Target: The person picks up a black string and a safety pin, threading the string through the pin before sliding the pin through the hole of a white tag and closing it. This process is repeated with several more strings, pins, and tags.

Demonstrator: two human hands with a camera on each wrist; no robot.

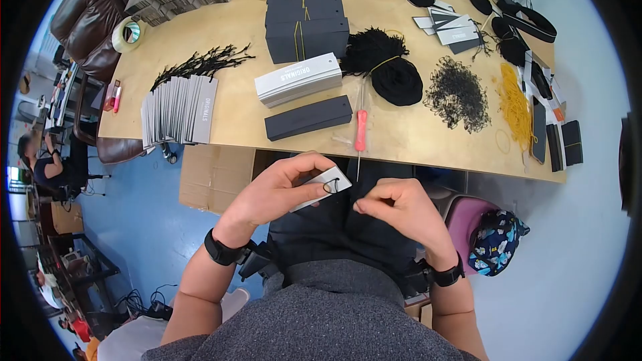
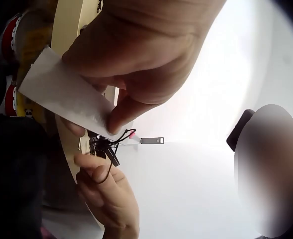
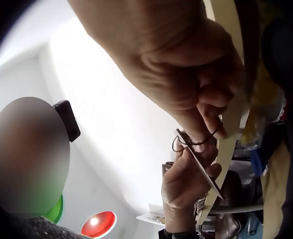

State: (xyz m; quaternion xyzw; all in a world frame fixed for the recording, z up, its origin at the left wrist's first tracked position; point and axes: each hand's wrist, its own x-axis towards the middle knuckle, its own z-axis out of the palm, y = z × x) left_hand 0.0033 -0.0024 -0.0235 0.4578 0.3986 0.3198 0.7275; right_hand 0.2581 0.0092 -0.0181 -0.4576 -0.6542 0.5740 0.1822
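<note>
Just off the table's front edge, my left hand [image 1: 277, 187] pinches a pale hang tag [image 1: 342, 183] between thumb and fingers. A thin black string [image 2: 115, 158] passes through the hole at the tag's end. Its far end runs to my right hand [image 1: 408, 210], where thumb and forefinger pinch it, as the left wrist view shows. The string stretches across the gap between the hands. In the right wrist view the tag [image 3: 206, 174] is seen nearly edge-on. On the table in front lie a white bundle of tags [image 1: 297, 80] and a dark bundle of tags [image 1: 309, 118].
A pink-handled hook tool [image 1: 361, 130] lies with its shaft past the table edge. Finished-looking tags with strings [image 1: 177, 110] fan out at left. Black string bundles [image 1: 394, 80], small black loops [image 1: 458, 93] and yellow rubber bands [image 1: 516, 107] lie at right. Banded dark stacks [image 1: 306, 37] stand behind.
</note>
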